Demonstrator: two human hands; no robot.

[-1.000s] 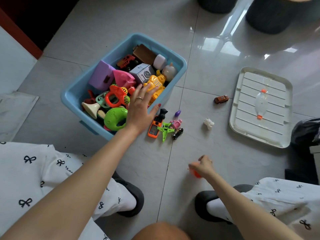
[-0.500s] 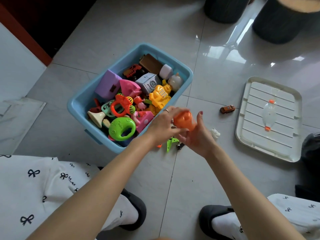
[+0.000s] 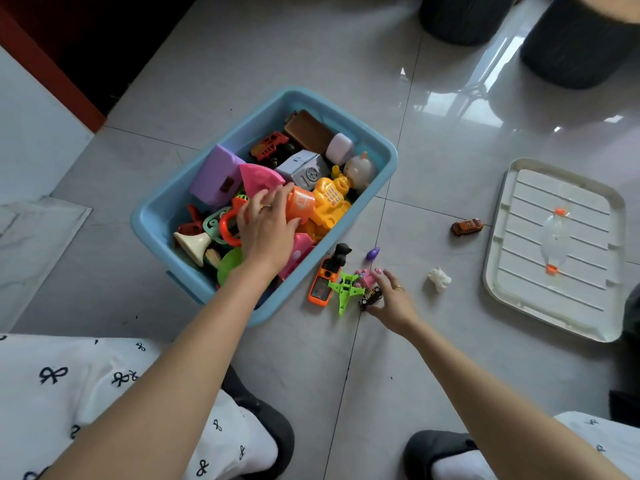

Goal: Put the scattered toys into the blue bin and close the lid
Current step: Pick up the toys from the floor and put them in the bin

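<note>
The blue bin [image 3: 388,157] stands open on the tiled floor, packed with several toys. My left hand [image 3: 266,230] reaches into it and holds an orange toy [image 3: 302,202] on top of the pile. Just right of the bin lie an orange toy phone [image 3: 322,284], a black figure [image 3: 341,254], a green plane [image 3: 346,289], a pink toy [image 3: 366,277] and a small purple toy [image 3: 373,253]. My right hand [image 3: 394,299] is down at this cluster, thumb and fingers pinching a small black car [image 3: 370,295]. Farther right are a white toy [image 3: 439,279], a brown car [image 3: 467,226] and the white lid [image 3: 519,237], lying flat.
Two dark round stools [image 3: 460,15] [image 3: 581,46] stand beyond the bin. My dark slippers [image 3: 263,420] [image 3: 436,445] sit at the near edge, with my knees in white printed cloth on both sides. A pale mat [image 3: 31,237] lies to the left.
My right hand picked up the orange toy and passed it to my left, which has carried it into the bin. My right hand has dropped to the black car.
</note>
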